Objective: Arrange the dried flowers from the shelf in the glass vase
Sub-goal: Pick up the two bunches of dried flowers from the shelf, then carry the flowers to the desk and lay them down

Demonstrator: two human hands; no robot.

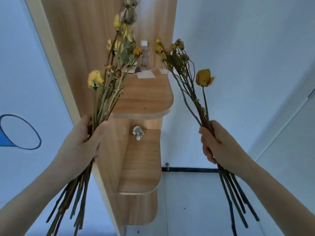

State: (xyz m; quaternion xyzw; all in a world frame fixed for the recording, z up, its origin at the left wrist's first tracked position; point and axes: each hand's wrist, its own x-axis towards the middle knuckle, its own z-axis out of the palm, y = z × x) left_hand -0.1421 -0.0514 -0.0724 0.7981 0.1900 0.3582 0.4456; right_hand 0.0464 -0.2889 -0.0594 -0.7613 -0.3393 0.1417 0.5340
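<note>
My left hand [81, 142] grips a large bunch of dried yellow flowers [109, 79] by the stems, heads tilted up and to the right in front of the wooden shelf unit. My right hand [216, 145] grips a smaller bunch of dried flowers [185, 70] by its stems, heads leaning up and to the left; one orange-yellow bloom [204, 77] stands apart on its right. Both sets of stems hang below my wrists. A clear bottle with a white cap [145, 53] stands at the back of the upper shelf [146, 97]. No glass vase is in view.
The wooden shelf unit [139, 167] is fixed to a white wall between my hands, with a lower shelf [143, 154] carrying a small white and clear object [138, 132]. Papers [145, 74] lie at the back of the upper shelf. A blue wall graphic [18, 132] is at left.
</note>
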